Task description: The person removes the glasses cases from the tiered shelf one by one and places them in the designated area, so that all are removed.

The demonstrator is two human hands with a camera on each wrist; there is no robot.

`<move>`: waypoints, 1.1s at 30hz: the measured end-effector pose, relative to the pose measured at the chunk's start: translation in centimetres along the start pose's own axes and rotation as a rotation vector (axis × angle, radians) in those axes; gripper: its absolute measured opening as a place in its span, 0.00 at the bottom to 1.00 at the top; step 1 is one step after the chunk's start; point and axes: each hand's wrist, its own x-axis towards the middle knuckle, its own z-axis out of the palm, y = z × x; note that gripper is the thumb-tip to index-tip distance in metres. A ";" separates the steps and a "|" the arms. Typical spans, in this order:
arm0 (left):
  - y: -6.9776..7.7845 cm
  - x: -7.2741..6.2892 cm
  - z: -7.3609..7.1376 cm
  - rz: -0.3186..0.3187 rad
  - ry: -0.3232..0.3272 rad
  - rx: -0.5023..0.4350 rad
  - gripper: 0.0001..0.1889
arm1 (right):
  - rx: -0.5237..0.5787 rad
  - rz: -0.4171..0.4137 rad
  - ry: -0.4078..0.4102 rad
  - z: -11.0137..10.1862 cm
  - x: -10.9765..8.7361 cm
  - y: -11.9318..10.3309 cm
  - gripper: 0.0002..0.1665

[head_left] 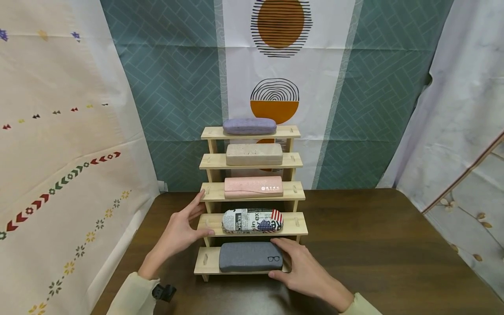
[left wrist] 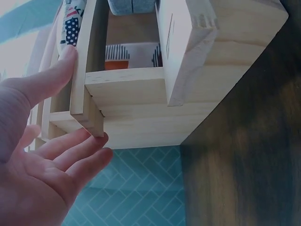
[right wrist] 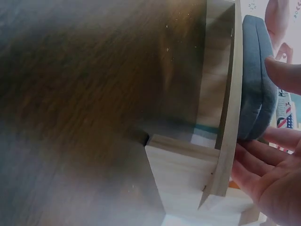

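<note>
A stepped wooden rack carries a row of glasses cases, one per shelf. On its lowest shelf lies a grey glasses case with a small spectacles print. My right hand holds this case by its right end, thumb in front and fingers behind. Directly above sits a newspaper-print case. My left hand is at the rack's left side, fingers long and spread. Its thumb rests on the second-lowest shelf's end, with the other fingers beside the shelf ends.
Higher up are a pink case, a beige case and a purple case. The rack stands on a dark wooden table. Patterned cloths hang close behind it and at both sides. A dark device is strapped to the left wrist.
</note>
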 end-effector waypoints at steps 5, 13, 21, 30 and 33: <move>-0.1 -0.3 0.0 -0.011 -0.007 -0.009 0.63 | 0.011 -0.001 0.006 0.3 0.3 -0.1 0.45; -0.5 -0.8 -0.1 -0.012 0.009 -0.039 0.61 | 0.033 -0.034 0.014 0.7 1.0 -0.2 0.43; -0.4 -0.9 -0.4 -0.021 0.021 -0.029 0.60 | 0.065 -0.050 0.026 1.1 1.4 0.2 0.39; -0.7 -1.1 -0.4 -0.027 0.025 -0.044 0.59 | 0.104 -0.052 0.030 1.0 1.4 0.4 0.37; -0.7 -1.0 -0.4 -0.023 0.026 -0.051 0.59 | 0.126 -0.034 0.015 0.8 1.5 0.5 0.38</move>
